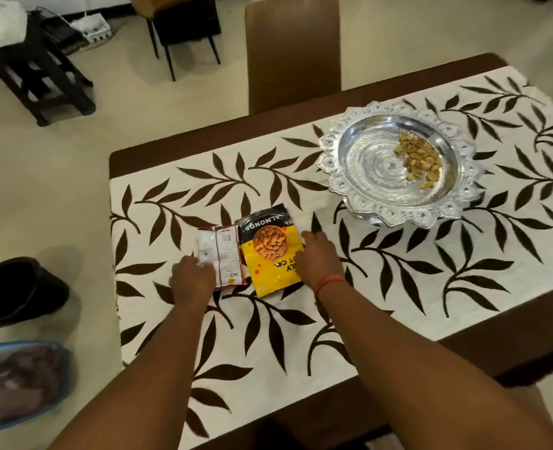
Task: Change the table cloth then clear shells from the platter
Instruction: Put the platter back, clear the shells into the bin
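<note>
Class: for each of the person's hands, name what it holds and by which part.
Left hand grips the white-and-red packet at its near left corner. Right hand rests at the almond pouch's right edge; a grip cannot be told.

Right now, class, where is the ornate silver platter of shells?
In the head view, the ornate silver platter sits on the leaf-patterned cloth at upper right, beyond the yellow-and-black almond packet.

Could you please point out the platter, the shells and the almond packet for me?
Platter (359,190): head view, on its ornate rim at the near left.
Shells (419,159): head view, middle of the pile in the platter.
Almond packet (270,251): head view, on the printed almonds picture.
</note>
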Available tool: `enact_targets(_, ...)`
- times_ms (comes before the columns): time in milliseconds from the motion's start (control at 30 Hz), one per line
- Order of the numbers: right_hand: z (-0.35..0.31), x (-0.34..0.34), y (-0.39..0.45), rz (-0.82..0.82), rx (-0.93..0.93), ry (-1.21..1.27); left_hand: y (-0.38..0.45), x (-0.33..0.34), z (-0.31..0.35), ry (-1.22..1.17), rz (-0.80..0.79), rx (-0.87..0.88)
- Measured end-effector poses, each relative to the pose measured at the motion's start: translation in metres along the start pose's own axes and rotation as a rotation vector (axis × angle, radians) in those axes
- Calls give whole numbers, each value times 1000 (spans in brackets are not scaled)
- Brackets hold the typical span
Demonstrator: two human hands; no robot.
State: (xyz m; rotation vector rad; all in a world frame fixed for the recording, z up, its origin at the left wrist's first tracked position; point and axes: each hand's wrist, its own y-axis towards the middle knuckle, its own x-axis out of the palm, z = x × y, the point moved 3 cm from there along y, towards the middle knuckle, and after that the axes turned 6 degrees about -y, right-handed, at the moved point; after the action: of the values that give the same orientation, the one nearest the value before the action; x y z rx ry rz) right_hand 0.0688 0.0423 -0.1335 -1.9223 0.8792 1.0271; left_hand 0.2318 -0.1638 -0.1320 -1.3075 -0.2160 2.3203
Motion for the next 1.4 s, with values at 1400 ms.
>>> enact_targets(1400, 122, -218, 94, 323, -226, -259, -103, 138, 330, -293, -384, 690)
